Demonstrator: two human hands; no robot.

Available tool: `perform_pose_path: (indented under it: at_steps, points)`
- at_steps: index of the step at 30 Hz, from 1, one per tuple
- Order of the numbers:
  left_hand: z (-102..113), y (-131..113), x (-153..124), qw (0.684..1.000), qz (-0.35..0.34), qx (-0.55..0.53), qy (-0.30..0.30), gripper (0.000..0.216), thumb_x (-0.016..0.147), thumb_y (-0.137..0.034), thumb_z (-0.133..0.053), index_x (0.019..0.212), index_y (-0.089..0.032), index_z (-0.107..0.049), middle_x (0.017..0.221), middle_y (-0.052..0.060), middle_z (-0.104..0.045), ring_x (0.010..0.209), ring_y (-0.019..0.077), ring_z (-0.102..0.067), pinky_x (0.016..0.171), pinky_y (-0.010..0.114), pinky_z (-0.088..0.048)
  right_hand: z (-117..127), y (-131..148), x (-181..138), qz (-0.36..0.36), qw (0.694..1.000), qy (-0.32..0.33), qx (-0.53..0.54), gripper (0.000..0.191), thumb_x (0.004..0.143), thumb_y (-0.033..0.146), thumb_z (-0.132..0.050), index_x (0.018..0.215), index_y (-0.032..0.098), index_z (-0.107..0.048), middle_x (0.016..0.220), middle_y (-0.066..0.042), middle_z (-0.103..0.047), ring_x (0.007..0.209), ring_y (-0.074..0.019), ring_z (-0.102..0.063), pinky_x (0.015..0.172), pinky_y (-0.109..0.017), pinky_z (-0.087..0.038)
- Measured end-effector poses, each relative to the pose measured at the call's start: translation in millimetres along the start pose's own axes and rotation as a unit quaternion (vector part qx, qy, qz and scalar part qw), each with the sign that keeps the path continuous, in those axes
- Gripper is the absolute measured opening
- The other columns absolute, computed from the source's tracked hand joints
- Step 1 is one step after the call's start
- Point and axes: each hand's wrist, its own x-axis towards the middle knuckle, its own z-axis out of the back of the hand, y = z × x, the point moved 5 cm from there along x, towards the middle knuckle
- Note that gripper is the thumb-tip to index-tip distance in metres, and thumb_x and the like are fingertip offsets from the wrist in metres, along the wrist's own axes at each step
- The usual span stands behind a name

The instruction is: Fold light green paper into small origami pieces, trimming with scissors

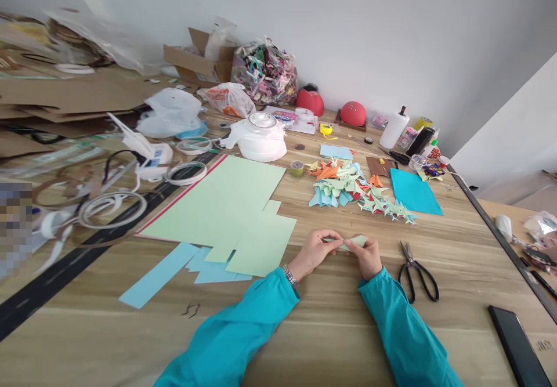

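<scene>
Between my two hands is a small folded piece of pale green paper (359, 240). My left hand (317, 250) pinches its left end, and my right hand (366, 256) grips it from the right, thumbs close together. Fingers cover much of the paper, so its full shape is hidden. Just beyond lies a pile of folded paper pieces (337, 186) in green, blue and orange. Large pale green sheets (226, 201) spread out to the left, with blue paper strips (159, 275) below them. Black-handled scissors (411, 268) rest to the right of my right hand, blades pointing away.
A black phone (520, 346) lies at the near right. A bright blue sheet (415, 191) sits beyond the scissors. White tape rolls (186, 173), a white bag (172, 113) and flattened cardboard (69, 97) crowd the left. Red pincushions (353, 114) and a white bottle (394, 130) stand at the back.
</scene>
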Motion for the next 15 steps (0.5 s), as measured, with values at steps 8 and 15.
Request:
perform_pose_path:
  at_steps: [8,15]
  points:
    - [1.9,3.1,1.0,1.000,-0.006,0.017,-0.007,0.021,0.064,-0.036,-0.070,0.068,-0.015,-0.067,0.067,0.002,-0.063,0.052,0.0107,-0.049,0.051,0.023,-0.038,1.5,-8.9,2.1,-0.020,0.999,-0.002,0.037,0.031,0.070,0.044,-0.068,0.055,0.017,-0.067,0.050,0.000,-0.059,0.049,-0.0121,-0.049,0.048,-0.025,-0.037]
    - [1.6,5.5,2.3,1.000,-0.011,0.019,0.006,0.018,0.066,-0.033,-0.069,0.069,-0.014,-0.067,0.066,0.002,-0.062,0.053,0.0101,-0.048,0.051,0.022,-0.036,-0.5,-8.2,0.6,-0.036,0.996,0.009,0.080,0.035,0.076,0.048,-0.061,0.069,0.015,-0.073,0.050,-0.002,-0.062,0.043,-0.0128,-0.050,0.047,-0.026,-0.037]
